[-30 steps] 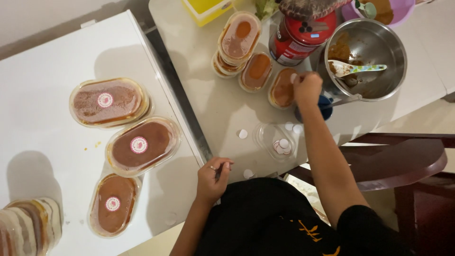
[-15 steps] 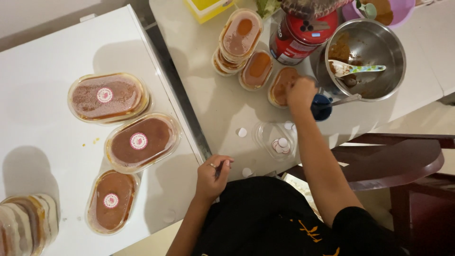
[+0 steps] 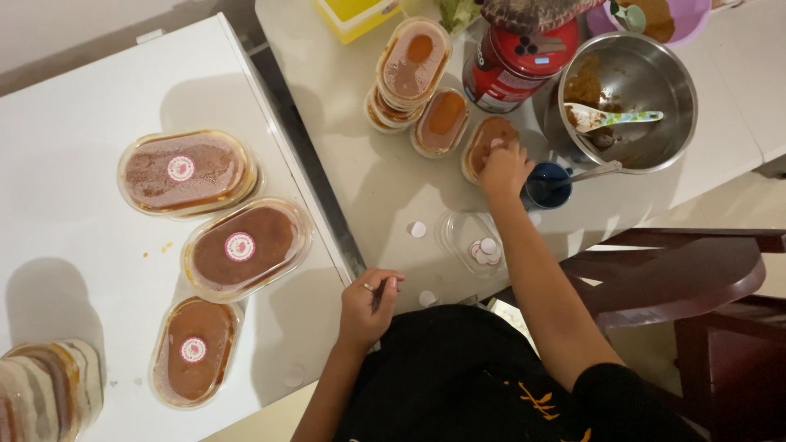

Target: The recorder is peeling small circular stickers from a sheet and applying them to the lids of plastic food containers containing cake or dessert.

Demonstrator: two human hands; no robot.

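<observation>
My right hand (image 3: 504, 169) rests on the lid of a small oval container of brown dessert (image 3: 485, 141) on the right table, fingers pressing down on it. My left hand (image 3: 370, 307) lies near the table's front edge, fingers curled loosely, pinching something thin and dark that I cannot make out. Between the hands sits an open clear tub (image 3: 475, 241) with a few round white stickers inside. Loose white stickers (image 3: 418, 230) lie on the tabletop nearby. Two more small filled containers (image 3: 442, 121) and a stack of them (image 3: 411, 61) stand just left of my right hand.
A steel bowl (image 3: 634, 69) with a spoon and brown mix, a red tin (image 3: 516, 61) and a small blue cup (image 3: 547, 184) sit at the right. Three lidded, stickered oval containers (image 3: 241, 245) lie on the left white table. A dark wooden chair (image 3: 688, 278) stands at right.
My right hand has slid left from beside the blue cup onto the small container's lid. The left hand has stayed put.
</observation>
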